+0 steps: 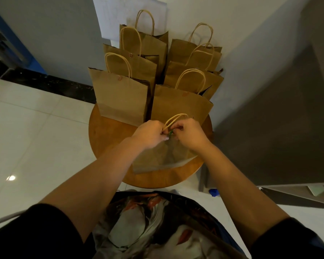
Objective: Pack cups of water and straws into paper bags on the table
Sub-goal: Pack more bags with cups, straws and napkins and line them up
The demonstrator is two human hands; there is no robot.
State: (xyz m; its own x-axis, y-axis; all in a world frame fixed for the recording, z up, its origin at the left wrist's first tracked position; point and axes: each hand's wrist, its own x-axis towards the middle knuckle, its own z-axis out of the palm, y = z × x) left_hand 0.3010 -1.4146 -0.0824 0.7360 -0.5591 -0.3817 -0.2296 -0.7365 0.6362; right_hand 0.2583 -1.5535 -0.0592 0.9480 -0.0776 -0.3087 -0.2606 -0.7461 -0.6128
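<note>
Both hands pinching bag top

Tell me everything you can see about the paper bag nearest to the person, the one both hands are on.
The nearest paper bag is plain brown kraft paper with twisted paper-cord handles. It stands on the near part of the round wooden table, in front of the other bags, its front somewhat creased. The left hand and right hand pinch its top together at the handles' base, where a small green item shows between the fingers. Its contents are hidden.
</note>
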